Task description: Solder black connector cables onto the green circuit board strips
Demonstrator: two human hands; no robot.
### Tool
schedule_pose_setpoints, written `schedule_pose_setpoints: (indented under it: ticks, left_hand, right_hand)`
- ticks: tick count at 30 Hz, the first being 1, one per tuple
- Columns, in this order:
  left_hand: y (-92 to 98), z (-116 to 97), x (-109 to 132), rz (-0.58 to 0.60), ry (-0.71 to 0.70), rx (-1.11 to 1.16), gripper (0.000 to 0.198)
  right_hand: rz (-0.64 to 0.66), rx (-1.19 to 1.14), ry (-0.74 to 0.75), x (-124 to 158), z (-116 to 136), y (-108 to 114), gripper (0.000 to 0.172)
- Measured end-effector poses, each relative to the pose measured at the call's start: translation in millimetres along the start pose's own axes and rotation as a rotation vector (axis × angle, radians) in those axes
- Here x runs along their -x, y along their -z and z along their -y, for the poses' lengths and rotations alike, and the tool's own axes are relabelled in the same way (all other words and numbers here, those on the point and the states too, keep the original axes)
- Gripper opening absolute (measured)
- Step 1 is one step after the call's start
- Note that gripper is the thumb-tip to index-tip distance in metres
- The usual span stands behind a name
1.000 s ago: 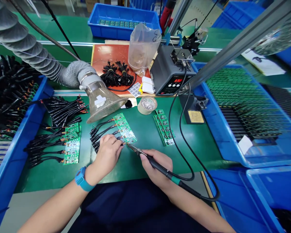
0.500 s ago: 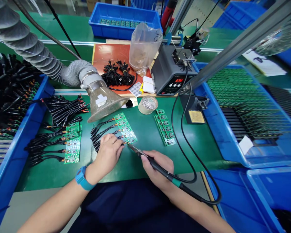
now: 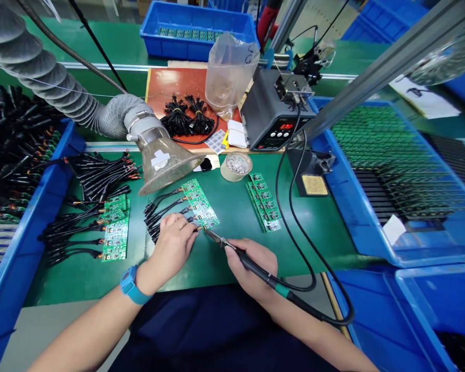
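Observation:
My right hand (image 3: 252,263) is wrapped round a black soldering iron (image 3: 251,264), whose tip meets the lower edge of a green circuit board strip (image 3: 199,202). Black cables (image 3: 160,209) run from the strip's left side. At its lower left, my left hand (image 3: 175,238) pinches a cable end by the board; the fingers partly hide it. Another board strip with cables (image 3: 116,235) lies to the left. Two bare board strips (image 3: 263,202) lie side by side to the right. Above the held work hangs a fume extractor hood (image 3: 165,163).
A round tin (image 3: 236,166), a soldering station (image 3: 275,111) and an iron stand (image 3: 312,175) are behind. Blue bins flank the mat, one with cables (image 3: 48,181), one with boards (image 3: 372,227). The iron's cord loops at right.

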State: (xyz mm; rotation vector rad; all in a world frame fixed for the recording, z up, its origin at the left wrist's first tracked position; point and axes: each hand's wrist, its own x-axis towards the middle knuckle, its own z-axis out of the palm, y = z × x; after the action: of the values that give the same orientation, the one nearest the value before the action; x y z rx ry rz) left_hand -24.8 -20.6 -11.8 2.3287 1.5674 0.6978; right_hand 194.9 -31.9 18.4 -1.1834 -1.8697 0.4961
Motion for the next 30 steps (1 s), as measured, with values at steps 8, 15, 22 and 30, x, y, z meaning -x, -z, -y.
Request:
schedule_pose_setpoints:
  ticks: [8,15,22,30]
  left_hand:
    - [1.3,-0.1,0.1,0.012,0.002,-0.004,0.013]
    - [2.8,2.3,0.8,0.012,-0.018,0.031,0.012]
    - [1.7,-0.4,-0.5,0.015,0.002,0.010,0.012]
    - [2.9,-0.8,-0.7,0.010,0.000,0.026,0.011]
  right_hand:
    - [-0.003,0.012,0.013,-1.1,0.8,0.3,0.008]
    - [-0.034,0.045,-0.007,1.8,0.2,5.3,0.009]
    - [-0.019,0.037,0.030,2.0,-1.7,1.4,0.006]
    - [-0.012,0.025,0.081,4.6,-4.8,-2.5,0.004]
